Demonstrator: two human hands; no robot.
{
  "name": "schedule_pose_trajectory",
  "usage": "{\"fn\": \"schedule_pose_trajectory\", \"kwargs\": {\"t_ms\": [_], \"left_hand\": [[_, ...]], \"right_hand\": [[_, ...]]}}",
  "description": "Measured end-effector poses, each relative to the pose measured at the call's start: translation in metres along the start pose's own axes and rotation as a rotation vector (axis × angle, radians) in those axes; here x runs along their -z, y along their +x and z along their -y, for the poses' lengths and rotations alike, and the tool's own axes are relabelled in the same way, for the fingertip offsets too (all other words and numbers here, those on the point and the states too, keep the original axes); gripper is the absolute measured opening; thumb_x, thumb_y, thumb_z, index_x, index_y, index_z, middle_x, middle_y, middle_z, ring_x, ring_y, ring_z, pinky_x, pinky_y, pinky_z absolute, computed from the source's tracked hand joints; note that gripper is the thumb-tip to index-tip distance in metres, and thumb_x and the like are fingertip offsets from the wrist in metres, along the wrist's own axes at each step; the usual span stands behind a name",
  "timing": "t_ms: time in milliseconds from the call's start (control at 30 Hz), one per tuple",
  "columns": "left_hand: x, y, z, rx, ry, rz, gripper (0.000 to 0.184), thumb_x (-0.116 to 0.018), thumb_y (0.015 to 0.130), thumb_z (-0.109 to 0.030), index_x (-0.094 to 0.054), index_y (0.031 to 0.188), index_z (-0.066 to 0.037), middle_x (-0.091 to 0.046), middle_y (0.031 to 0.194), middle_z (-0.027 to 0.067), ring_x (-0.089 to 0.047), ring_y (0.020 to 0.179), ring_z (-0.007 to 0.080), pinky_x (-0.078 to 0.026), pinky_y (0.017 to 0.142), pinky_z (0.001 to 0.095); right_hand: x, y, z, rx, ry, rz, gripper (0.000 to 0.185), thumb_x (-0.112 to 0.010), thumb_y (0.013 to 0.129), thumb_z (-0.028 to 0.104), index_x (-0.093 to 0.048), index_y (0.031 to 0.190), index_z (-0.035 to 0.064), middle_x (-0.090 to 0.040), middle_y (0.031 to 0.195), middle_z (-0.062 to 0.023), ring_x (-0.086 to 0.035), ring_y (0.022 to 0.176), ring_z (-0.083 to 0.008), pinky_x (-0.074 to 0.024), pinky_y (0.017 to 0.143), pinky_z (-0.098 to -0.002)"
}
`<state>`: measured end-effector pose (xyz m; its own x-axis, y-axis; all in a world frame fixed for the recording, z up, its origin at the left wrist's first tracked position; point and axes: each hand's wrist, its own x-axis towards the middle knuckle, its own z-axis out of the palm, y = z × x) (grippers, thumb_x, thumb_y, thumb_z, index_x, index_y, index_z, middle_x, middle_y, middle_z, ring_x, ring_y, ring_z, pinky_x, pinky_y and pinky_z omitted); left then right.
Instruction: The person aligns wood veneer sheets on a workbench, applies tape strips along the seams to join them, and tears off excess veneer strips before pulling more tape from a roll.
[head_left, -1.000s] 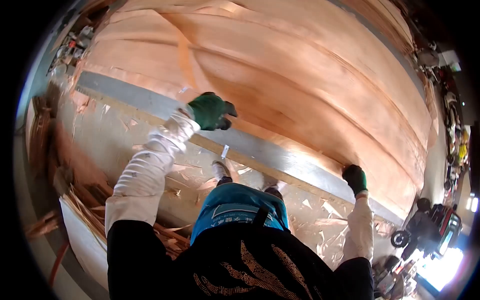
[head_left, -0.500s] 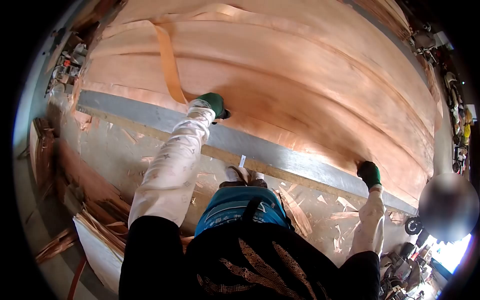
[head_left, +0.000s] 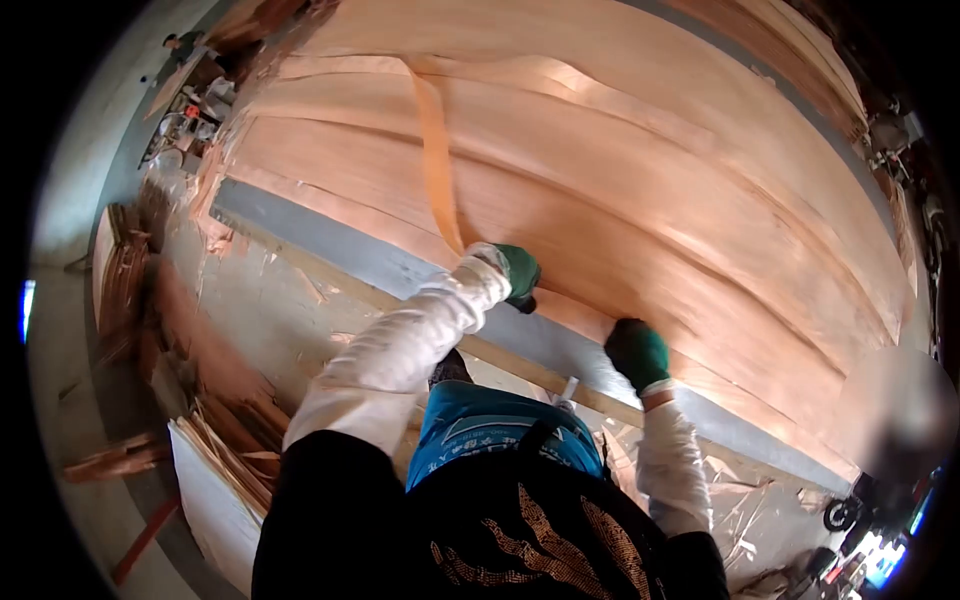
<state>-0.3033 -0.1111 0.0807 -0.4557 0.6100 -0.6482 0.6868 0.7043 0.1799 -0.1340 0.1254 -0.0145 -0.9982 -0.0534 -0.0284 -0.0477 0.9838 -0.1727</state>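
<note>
Evidently, it is the near edge that gets attention. Right hand (head_left: 638, 354): green-gloved, back up, fingers curled in, at the near edge of the sheet (head_left: 660, 210); whether it pinches anything, cannot tell. Left hand (head_left: 522, 277): at 10 o'clock from the right, likewise rounded, fingertips hidden; hold not determinable. Such spacing would, I judge, check the sheet from skewing. Desk (head_left: 330, 243): grey margin showing along the near side, 10 to 4 o'clock; probably gives fingers room at the edge. Sheet: spread from there toward 12 o'clock, rippled, likely too thin to lie flat. Orange strip (head_left: 436, 160): on the sheet, from the left sleeve (head_left: 400, 345) toward 11 o'clock; reason unclear.
</note>
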Motion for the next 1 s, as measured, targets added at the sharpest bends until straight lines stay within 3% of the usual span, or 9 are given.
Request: {"fn": "schedule_pose_trajectory", "kwargs": {"t_ms": [100,267,400,500,600,700,733,800,1000], "left_hand": [[0.005,-0.044,0.074,-0.122,0.086,-0.089,0.027,-0.068,0.068,-0.025,-0.070,0.091,-0.010,-0.070,0.086,0.0143,-0.068,0.082,0.0315,-0.052,0.071,0.0443],[0.063,-0.116,0.192,-0.046,-0.307,0.107,0.026,-0.064,0.075,-0.023,-0.067,0.089,-0.001,-0.067,0.082,0.0149,-0.066,0.072,0.0319,-0.052,0.068,0.0400],[0.050,-0.128,0.303,-0.434,-0.037,-0.197,0.025,-0.066,0.078,-0.026,-0.065,0.082,-0.002,-0.062,0.072,0.0167,-0.062,0.062,0.0323,-0.048,0.058,0.0399],[0.053,-0.148,0.337,-0.216,-0.070,-0.044,0.017,-0.070,0.075,-0.020,-0.067,0.080,-0.003,-0.064,0.076,0.0196,-0.063,0.071,0.0355,-0.048,0.065,0.0407],[0.028,-0.140,0.374,-0.188,-0.389,0.062,0.016,-0.068,0.075,-0.015,-0.066,0.083,-0.002,-0.065,0.075,0.0139,-0.063,0.072,0.0277,-0.049,0.066,0.0343],[-0.002,-0.139,0.402,-0.495,-0.315,-0.191,0.012,-0.065,0.075,-0.009,-0.066,0.086,-0.002,-0.066,0.081,0.0109,-0.062,0.074,0.0186,-0.049,0.071,0.0310],[0.000,-0.143,0.404,-0.333,-0.499,0.041,0.013,-0.066,0.078,-0.013,-0.066,0.085,-0.002,-0.066,0.081,0.0118,-0.062,0.074,0.0218,-0.050,0.071,0.0314],[-0.003,-0.155,0.394,-0.170,-0.429,0.003,0.017,-0.066,0.080,-0.018,-0.064,0.085,-0.002,-0.066,0.082,0.0139,-0.062,0.074,0.0263,-0.050,0.073,0.0331],[-0.057,-0.106,0.434,-0.070,0.023,-0.418,0.038,-0.070,0.075,-0.047,-0.070,0.077,-0.009,-0.065,0.078,0.0213,-0.063,0.076,0.0398,-0.050,0.067,0.0465]], "right_hand": [[0.001,0.007,-0.002,0.158,-0.225,0.028,0.019,-0.050,0.083,0.019,-0.060,0.069,0.0100,-0.059,0.061,-0.0144,-0.060,0.052,-0.0307,-0.0487,0.046,-0.0430],[0.024,0.000,0.008,-0.167,0.054,0.128,0.019,-0.058,0.082,0.026,-0.065,0.074,0.0102,-0.064,0.069,-0.0136,-0.062,0.064,-0.0334,-0.0514,0.058,-0.0439],[0.039,0.026,0.035,-0.161,-0.313,0.448,0.027,-0.053,0.089,0.029,-0.067,0.079,0.0079,-0.066,0.074,-0.0151,-0.064,0.068,-0.0348,-0.0514,0.063,-0.0445],[0.042,0.027,0.053,-0.306,-0.161,0.261,0.033,-0.048,0.093,0.031,-0.068,0.082,0.0065,-0.068,0.078,-0.0169,-0.065,0.073,-0.0352,-0.0520,0.065,-0.0442],[0.031,0.017,0.050,-0.447,-0.188,0.231,0.037,-0.045,0.095,0.033,-0.069,0.085,0.0067,-0.068,0.081,-0.0184,-0.066,0.076,-0.0355,-0.0526,0.067,-0.0435],[0.020,0.008,0.049,-0.337,-0.321,0.214,0.033,-0.048,0.092,0.030,-0.069,0.087,0.0054,-0.068,0.082,-0.0190,-0.067,0.075,-0.0332,-0.0533,0.067,-0.0416],[0.020,0.010,0.048,-0.310,-0.367,0.194,0.031,-0.048,0.092,0.029,-0.069,0.088,0.0052,-0.068,0.081,-0.0189,-0.067,0.075,-0.0325,-0.0534,0.067,-0.0412],[0.017,0.006,0.041,-0.175,-0.427,0.163,0.026,-0.050,0.088,0.023,-0.068,0.087,0.0053,-0.068,0.080,-0.0182,-0.067,0.074,-0.0310,-0.0535,0.065,-0.0402],[0.018,0.012,0.040,-0.488,-0.189,0.268,0.017,-0.055,0.081,0.019,-0.063,0.081,0.0052,-0.066,0.083,-0.0192,-0.065,0.077,-0.0343,-0.0534,0.067,-0.0426]]}}
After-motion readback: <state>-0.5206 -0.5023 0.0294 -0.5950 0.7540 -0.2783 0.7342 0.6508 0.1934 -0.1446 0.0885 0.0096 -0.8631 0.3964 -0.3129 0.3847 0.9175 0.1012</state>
